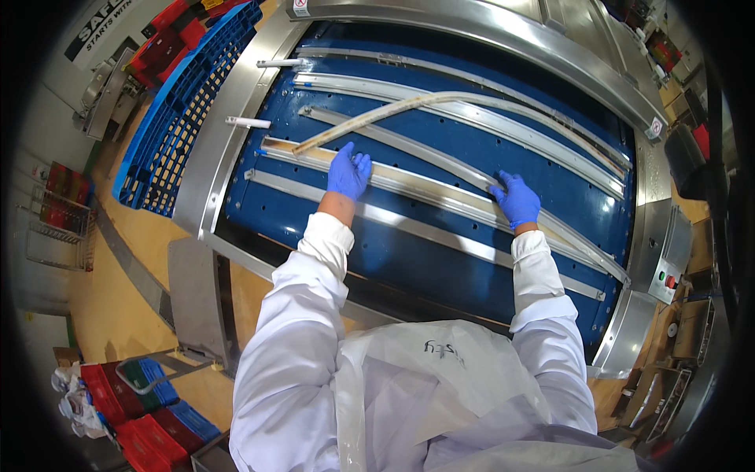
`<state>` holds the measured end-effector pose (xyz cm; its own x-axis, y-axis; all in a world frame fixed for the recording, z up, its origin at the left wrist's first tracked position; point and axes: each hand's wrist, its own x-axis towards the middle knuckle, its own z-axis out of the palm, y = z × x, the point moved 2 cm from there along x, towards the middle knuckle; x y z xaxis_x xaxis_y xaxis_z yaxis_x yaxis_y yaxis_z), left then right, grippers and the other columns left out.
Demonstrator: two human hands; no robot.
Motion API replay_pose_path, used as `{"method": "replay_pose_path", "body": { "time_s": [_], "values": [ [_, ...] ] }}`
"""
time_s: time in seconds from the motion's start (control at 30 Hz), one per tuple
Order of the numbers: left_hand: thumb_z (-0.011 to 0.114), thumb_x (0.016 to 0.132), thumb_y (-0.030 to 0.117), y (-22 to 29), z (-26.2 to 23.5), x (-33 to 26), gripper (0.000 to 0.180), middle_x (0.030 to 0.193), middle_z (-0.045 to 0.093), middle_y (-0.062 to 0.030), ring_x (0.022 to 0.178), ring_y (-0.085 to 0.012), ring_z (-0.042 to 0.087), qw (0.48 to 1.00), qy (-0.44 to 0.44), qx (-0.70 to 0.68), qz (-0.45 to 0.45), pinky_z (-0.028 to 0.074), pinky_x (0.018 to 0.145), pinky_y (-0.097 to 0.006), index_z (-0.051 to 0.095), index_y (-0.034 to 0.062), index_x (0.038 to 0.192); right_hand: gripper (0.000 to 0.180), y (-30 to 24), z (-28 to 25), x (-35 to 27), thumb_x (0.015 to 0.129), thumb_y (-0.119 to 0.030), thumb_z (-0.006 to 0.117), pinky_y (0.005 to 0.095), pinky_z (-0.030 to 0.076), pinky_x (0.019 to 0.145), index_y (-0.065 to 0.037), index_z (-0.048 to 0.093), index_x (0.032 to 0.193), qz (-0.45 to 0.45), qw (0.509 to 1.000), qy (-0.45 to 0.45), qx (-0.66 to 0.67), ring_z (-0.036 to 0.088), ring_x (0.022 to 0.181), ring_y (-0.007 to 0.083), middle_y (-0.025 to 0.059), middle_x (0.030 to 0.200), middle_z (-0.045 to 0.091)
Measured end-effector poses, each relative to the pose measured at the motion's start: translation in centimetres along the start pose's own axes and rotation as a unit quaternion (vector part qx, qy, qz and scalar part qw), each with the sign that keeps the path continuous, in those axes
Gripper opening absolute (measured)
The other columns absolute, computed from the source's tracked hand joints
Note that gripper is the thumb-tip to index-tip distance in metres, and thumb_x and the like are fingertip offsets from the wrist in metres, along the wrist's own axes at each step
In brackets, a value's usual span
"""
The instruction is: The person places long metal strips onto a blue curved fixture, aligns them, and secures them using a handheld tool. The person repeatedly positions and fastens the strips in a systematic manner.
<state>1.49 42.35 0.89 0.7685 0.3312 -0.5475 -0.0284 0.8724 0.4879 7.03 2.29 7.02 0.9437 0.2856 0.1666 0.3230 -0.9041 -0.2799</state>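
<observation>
As a person in white sleeves works over a dark-blue conveyor bed [275, 208] framed in steel, the left hand [348, 171], blue-gloved with fingers partly curled, rests at a long, straight silver metal rail with a tan strip along it [425, 191]; whether it grips, I cannot tell. That rail runs rightward from this hand to the right hand [517, 201], also blue-gloved, its thumb and fingers loosely parted, its hold unclear. A thin grey metal bar [425, 155] slants between the 2 hands. Beyond them arches a bowed beige strip [440, 97]; nearer the body lies 1 flat silver bar [440, 236].
</observation>
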Motion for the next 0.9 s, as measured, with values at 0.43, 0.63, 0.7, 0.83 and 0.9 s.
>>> {"method": "replay_pose_path", "body": {
  "time_s": [0.43,0.63,0.7,0.83,0.9],
  "values": [
    [0.05,0.096,0.053,13.9,12.5,7.6,0.065,0.153,0.041,-0.0099,0.14,-0.0316,0.038,0.953,-0.239,-0.101,0.155,0.026,0.115,-0.045,0.038,0.0149,0.147,0.035,0.4,1.8,1.3,0.09,-0.049,0.058,0.0442,0.053,0.075,-0.018,0.073,0.098,-0.065,0.984,-0.104,-0.13,0.066,0.084,0.0321,0.009,0.088,0.07],
    [0.048,0.101,0.036,15.2,11.9,3.0,0.05,0.139,0.049,-0.0108,0.127,-0.0279,0.048,0.922,-0.178,0.163,0.303,0.032,0.109,-0.041,0.041,0.0162,0.146,0.034,-2.8,-5.8,0.4,0.092,-0.044,0.057,0.0435,0.052,0.065,-0.013,0.069,0.084,-0.06,0.994,-0.006,-0.089,0.063,0.072,0.0342,0.0113,0.079,0.066],
    [0.052,0.099,0.031,11.7,10.6,-0.9,0.048,0.117,0.054,-0.005,0.101,-0.0172,0.053,0.907,-0.023,0.132,0.4,0.04,0.094,-0.035,0.042,0.0103,0.141,0.034,-3.7,-10.0,-0.1,0.092,-0.043,0.058,0.0435,0.051,0.064,-0.012,0.067,0.082,-0.049,0.995,0.058,-0.066,0.063,0.071,0.0347,0.0126,0.078,0.065],
    [0.051,0.099,0.029,2.5,11.0,-6.2,0.041,0.108,0.057,-0.0032,0.089,-0.0119,0.056,0.919,-0.14,0.281,0.241,0.047,0.082,-0.028,0.05,0.0072,0.134,0.029,-8.0,-18.8,1.2,0.092,-0.038,0.059,0.0461,0.05,0.071,-0.011,0.071,0.091,-0.052,0.976,0.211,0.021,0.063,0.077,0.0386,0.0159,0.083,0.066],
    [0.049,0.101,0.037,-0.8,11.8,-9.6,0.045,0.13,0.055,-0.0064,0.107,-0.0162,0.057,0.826,-0.408,0.316,0.228,0.046,0.093,-0.031,0.049,0.011,0.139,0.025,-11.4,-24.0,3.7,0.099,-0.028,0.056,0.0285,0.048,0.071,-0.007,0.069,0.102,0.022,0.969,0.147,0.198,0.061,0.082,0.0149,0.0037,0.09,0.065]
  ]
}}
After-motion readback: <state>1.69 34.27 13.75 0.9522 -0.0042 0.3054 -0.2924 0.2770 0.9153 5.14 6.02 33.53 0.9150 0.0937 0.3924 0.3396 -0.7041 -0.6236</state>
